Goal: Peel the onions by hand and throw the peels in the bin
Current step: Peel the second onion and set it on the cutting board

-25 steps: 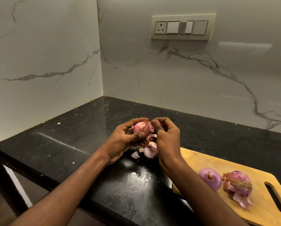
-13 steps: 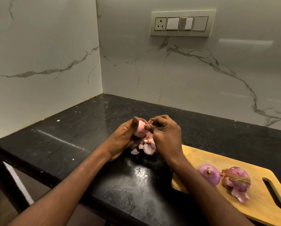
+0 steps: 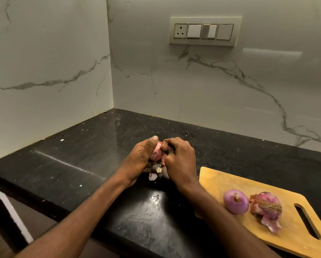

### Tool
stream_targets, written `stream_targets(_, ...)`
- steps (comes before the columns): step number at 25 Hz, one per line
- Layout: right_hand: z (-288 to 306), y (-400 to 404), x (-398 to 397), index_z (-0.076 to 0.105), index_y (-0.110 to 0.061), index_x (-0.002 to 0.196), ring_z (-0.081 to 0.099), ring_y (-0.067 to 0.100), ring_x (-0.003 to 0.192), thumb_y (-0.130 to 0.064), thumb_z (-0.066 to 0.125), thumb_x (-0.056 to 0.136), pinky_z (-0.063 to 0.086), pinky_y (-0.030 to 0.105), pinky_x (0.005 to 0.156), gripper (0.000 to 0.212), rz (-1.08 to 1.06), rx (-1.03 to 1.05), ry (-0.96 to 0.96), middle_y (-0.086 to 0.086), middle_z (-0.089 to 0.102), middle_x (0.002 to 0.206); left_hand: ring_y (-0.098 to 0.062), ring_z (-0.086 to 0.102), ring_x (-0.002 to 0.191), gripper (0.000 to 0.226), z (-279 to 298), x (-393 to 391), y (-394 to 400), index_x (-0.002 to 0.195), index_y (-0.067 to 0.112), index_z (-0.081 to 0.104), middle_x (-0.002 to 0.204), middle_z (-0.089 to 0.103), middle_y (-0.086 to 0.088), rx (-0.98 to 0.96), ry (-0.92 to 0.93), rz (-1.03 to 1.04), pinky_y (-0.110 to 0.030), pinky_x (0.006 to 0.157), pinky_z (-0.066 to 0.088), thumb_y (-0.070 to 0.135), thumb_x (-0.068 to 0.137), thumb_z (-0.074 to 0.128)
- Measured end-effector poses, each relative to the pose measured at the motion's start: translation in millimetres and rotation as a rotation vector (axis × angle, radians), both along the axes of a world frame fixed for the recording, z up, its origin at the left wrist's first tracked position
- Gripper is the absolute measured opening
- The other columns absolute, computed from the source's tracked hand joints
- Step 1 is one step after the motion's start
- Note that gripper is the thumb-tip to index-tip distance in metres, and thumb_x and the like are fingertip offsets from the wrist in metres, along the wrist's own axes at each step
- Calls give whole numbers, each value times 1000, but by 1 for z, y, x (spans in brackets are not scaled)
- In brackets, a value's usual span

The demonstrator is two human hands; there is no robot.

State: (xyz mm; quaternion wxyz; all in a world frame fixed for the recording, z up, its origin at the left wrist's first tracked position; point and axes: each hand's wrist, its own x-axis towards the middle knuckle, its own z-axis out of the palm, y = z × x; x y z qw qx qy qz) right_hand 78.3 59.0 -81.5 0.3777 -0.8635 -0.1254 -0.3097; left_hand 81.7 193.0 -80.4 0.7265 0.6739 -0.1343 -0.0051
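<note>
- Left hand cups the pink onion above the table, steadying it.
- Right hand pinches its skin (peels dangle beneath), likely stripping.

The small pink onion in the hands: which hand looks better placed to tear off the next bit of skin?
Probably the right hand: its fingertips already pinch at the small pink onion, which the left hand cradles.

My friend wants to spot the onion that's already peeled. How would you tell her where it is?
Look for the wooden cutting board on the right of the black counter. Two onions lie on it side by side. The peeled onion is the smooth, shiny purple one on the left; its neighbour has ragged, papery skin hanging off.
</note>
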Motion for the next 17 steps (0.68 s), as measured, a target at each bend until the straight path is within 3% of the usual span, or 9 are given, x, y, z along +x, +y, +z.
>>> stream_targets(4, -1, -1, -1, 74, -12, 94, 49, 17, 84, 5, 64, 81, 41, 34, 69, 23, 15, -82, -91, -2, 66, 87, -2, 47, 41, 44, 2, -2, -1, 90, 9, 59, 56, 54, 9, 5, -8, 13, -15, 39, 37, 42, 110, 39)
stream_targets(7, 3, 3, -5, 77, -11, 97, 53, 18, 87, 9, 58, 81, 44, 34, 72, 32, 16, 57, 12, -1, 70, 91, -3, 41, 40, 45, 0, 1, 0, 95, 7, 59, 57, 49, 7, -12, -16, 8, -16, 37, 33, 44, 110, 38)
stream_targets(9, 4, 5, -7, 78, -10, 97, 52, 19, 86, 11, 57, 79, 44, 30, 70, 34, 50, 2, -6, -1, 69, 88, -5, 39, 41, 48, -4, 4, 0, 94, 7, 62, 59, 49, 4, -23, -22, 39, -18, 36, 29, 46, 109, 39)
stream_targets(11, 5, -3, 0, 77, -16, 87, 56, 20, 84, 12, 58, 76, 46, 30, 69, 35, 15, 78, 41, -5, 68, 83, -6, 40, 41, 50, -7, 4, -1, 99, 3, 64, 58, 51, 3, 11, -27, 34, -18, 35, 29, 44, 110, 39)
stream_targets(13, 5, -13, 7, 74, -19, 79, 59, 22, 83, 11, 61, 75, 50, 38, 71, 33, 1, 148, 55, -6, 70, 80, -8, 40, 43, 52, -10, 7, -2, 104, -2, 62, 66, 52, -7, 27, -37, 49, -19, 35, 28, 44, 110, 39)
stream_targets(17, 6, 5, -14, 74, -14, 92, 58, 17, 84, 5, 63, 87, 49, 37, 72, 22, 101, 119, -43, -6, 64, 87, -9, 38, 49, 47, -11, 18, 9, 106, 10, 62, 83, 52, -17, -159, 19, 84, -19, 36, 27, 54, 107, 44)
